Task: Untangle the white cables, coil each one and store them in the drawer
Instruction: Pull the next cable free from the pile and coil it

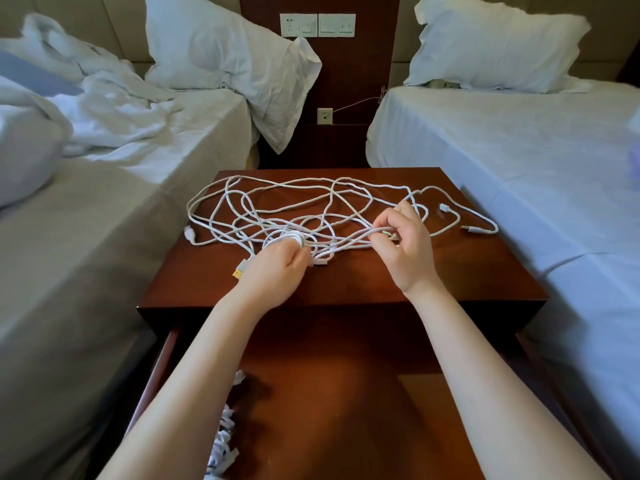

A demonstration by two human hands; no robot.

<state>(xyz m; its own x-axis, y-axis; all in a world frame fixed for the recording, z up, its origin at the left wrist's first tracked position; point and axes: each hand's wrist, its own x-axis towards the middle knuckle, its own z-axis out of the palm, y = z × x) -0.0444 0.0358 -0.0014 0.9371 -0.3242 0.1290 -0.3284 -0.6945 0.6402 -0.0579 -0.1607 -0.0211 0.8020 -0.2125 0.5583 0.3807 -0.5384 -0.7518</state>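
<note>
A tangle of white cables (294,206) spreads across the top of the dark wooden nightstand (467,271). My left hand (277,271) grips a small coil of white cable (287,239) near the middle of the tangle; a yellow-tipped USB plug (239,271) sticks out to its left. My right hand (408,247) pinches a cable strand to the right of the coil. Loose plug ends lie at the far left (188,233) and far right (446,207). Below, the drawer (329,393) stands open, with white cable pieces (221,434) at its left side, partly hidden by my left forearm.
A bed with rumpled white bedding (104,133) flanks the nightstand on the left, a made bed (519,150) on the right. Wall sockets and switches (317,25) sit on the wooden panel behind, with a thin wire running from a lower socket (324,116).
</note>
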